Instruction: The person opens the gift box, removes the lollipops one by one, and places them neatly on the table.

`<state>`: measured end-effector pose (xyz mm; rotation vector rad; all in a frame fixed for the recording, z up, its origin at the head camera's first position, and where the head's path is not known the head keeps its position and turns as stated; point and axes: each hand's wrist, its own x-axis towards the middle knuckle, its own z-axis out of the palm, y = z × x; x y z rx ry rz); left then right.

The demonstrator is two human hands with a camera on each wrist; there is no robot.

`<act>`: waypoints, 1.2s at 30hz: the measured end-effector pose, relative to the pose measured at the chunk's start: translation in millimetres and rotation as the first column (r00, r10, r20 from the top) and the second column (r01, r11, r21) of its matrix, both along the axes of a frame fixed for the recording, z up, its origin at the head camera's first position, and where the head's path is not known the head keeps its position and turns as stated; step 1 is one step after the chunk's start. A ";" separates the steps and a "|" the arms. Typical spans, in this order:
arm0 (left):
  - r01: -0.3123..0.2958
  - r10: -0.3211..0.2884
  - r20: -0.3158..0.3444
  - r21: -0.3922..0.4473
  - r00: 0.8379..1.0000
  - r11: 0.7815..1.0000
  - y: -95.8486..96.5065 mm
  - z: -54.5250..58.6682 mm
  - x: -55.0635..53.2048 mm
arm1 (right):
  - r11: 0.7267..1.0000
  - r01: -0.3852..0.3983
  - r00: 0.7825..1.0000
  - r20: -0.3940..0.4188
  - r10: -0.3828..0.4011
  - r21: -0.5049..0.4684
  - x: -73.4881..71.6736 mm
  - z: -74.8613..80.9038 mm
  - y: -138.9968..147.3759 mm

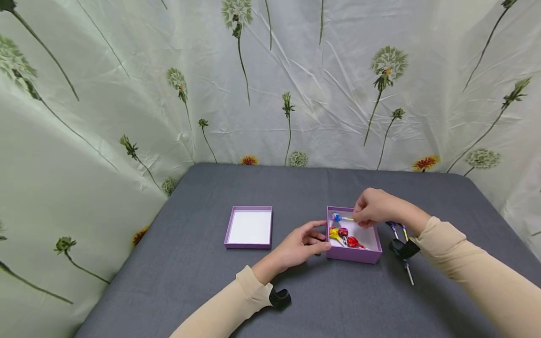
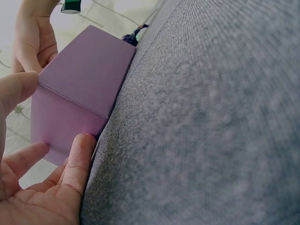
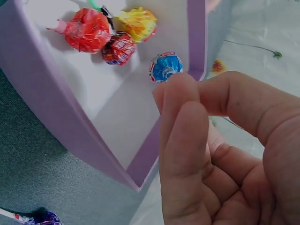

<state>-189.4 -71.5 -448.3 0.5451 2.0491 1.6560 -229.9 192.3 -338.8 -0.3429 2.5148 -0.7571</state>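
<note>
A purple box with a white inside stands on the grey table. My left hand rests against its left side, thumb at the near corner and fingers along the wall, as the left wrist view also shows. Over the box, my right hand pinches the stick of a blue-wrapped lollipop; its blue head points left, above the box floor. Inside lie a yellow lollipop, a dark red one and a bright red one, heads close together.
A shallow purple-edged lid, white inside, lies left of the box. Right of the box, partly behind my right wrist, are several more lollipops with purple wrappers and a white stick. A flower-print curtain hangs behind the table.
</note>
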 end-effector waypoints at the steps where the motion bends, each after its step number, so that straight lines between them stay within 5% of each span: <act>1: 0.000 0.000 0.000 -0.001 1.000 1.000 0.0 -0.5 -0.3 | 1.000 0.003 1.000 0.001 -0.003 -0.002 0.2 0.7 1.4; 22: -0.003 0.003 -0.002 0.015 1.000 1.000 -1.0 -5.4 -2.2 | 0.990 0.094 0.995 -0.002 -0.095 -0.108 15.6 8.4 26.7; 36: 0.001 -0.001 -0.007 -0.009 1.000 1.000 -3.0 -3.3 -2.0 | 0.968 0.192 0.979 -0.035 -0.200 -0.164 38.6 10.4 55.2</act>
